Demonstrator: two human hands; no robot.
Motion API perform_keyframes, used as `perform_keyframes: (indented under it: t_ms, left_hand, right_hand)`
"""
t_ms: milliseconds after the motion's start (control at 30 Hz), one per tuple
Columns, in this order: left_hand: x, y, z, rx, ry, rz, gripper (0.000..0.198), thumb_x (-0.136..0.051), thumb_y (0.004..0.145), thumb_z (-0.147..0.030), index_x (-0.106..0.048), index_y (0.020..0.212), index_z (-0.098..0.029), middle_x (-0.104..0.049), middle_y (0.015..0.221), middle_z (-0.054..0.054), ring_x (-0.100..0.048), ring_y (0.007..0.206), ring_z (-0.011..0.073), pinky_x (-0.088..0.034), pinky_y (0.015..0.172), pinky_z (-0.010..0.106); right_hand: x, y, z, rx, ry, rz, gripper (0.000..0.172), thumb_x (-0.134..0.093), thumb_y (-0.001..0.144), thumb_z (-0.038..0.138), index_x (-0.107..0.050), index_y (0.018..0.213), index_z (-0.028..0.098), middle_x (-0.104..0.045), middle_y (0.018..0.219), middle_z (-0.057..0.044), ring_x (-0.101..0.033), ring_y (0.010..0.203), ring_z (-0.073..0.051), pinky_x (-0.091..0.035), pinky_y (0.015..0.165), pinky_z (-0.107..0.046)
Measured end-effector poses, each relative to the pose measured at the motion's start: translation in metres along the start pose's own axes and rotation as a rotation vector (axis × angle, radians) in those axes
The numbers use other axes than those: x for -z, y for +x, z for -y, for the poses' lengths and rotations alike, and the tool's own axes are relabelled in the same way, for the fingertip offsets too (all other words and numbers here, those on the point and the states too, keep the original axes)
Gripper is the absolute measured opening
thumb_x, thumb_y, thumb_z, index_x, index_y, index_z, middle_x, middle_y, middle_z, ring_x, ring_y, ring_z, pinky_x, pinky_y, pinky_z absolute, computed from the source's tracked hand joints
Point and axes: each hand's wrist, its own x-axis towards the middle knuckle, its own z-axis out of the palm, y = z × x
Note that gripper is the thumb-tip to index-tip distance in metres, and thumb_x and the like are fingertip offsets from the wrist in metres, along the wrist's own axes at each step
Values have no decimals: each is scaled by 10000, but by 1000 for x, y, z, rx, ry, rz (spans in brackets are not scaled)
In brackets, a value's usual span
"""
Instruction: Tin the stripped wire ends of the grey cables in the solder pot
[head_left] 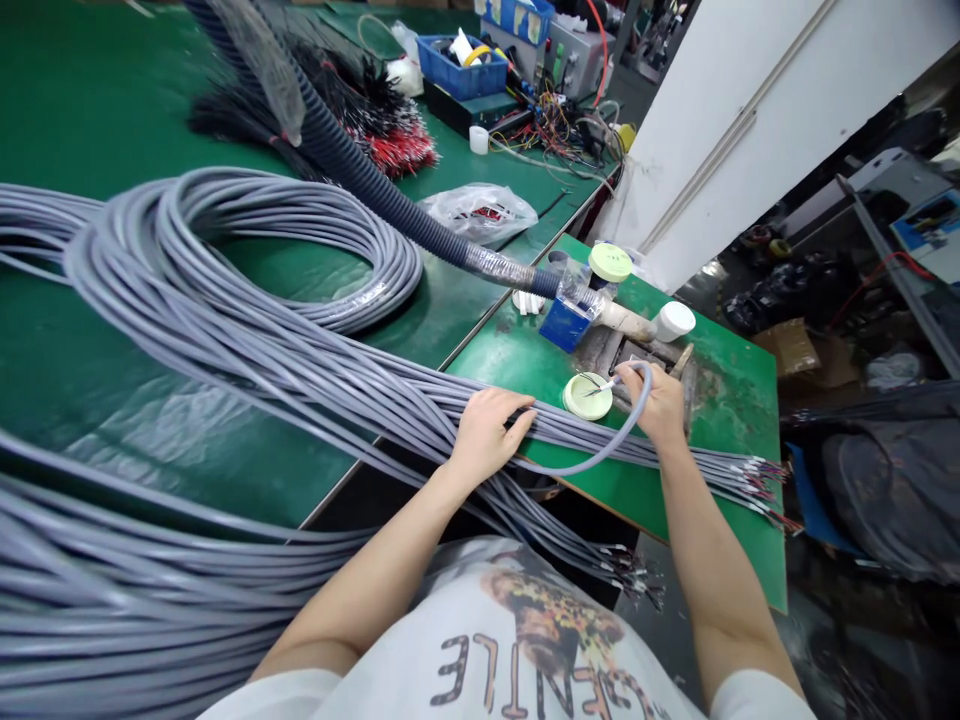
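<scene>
One blue crate (442, 70) holding tape (474, 55); right hand (652, 403) gripping grey cable (600, 453)

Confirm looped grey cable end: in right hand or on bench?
In the right hand: the grey cable loops up into that hand's grip.

The person wears a loose white short-sleeved T-shirt (420, 640), its left sleeve (289, 695) and right sleeve (761, 697) ending on the upper arms. Across the chest sits a mottled orange, brown and yellow graphic (551, 620), above large black outlined capitals (510, 675), upside down from this view, reading roughly "GENTLE". The left hand (487, 435) and right hand (654, 405) are bare.
</scene>
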Motion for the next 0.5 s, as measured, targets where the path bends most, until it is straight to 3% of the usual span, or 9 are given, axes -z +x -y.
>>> perform_keyframes:
  t_ms: [500]
  left_hand:
    - [0,2,3,-1,1,12,208,-532,901,-310,-675,996,-193,-722,960,60,-625,917,208,-425,860,371]
  right_hand:
    - [-13,8,-9,-34,-26,57,272,-549,876,410,-728,835,208,-715,771,-31,-642,723,-191,-487,711,-316]
